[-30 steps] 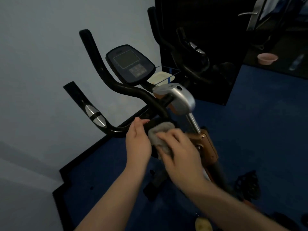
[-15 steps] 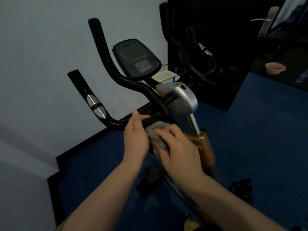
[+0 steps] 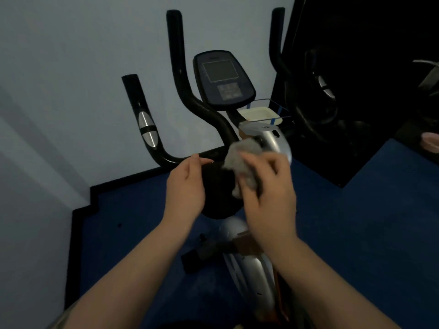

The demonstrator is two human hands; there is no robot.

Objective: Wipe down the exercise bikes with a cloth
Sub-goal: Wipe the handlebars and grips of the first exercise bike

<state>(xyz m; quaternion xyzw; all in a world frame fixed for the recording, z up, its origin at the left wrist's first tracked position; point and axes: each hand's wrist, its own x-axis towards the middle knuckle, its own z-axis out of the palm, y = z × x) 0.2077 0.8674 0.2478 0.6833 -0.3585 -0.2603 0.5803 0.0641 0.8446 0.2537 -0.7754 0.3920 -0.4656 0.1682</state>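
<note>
An exercise bike stands before me with black handlebars (image 3: 177, 74), a dark console (image 3: 223, 79) and a silver stem housing (image 3: 275, 141). My right hand (image 3: 270, 193) holds a grey cloth (image 3: 242, 160) bunched against the black pad (image 3: 218, 193) below the handlebar joint. My left hand (image 3: 187, 186) grips the left edge of that pad, thumb on top. The bike's silver lower frame (image 3: 249, 262) runs down between my forearms.
A pale wall is right behind the bike, blue carpet below. A small cream tray (image 3: 260, 115) sits behind the console. A dark mirror panel (image 3: 344, 91) at the right reflects the bike. A pink bowl (image 3: 431, 141) is at the far right edge.
My view has swung so the bike now stands centred and upright. The cloth in my right hand has moved up and right toward the silver housing. My left hand stays on the pad.
</note>
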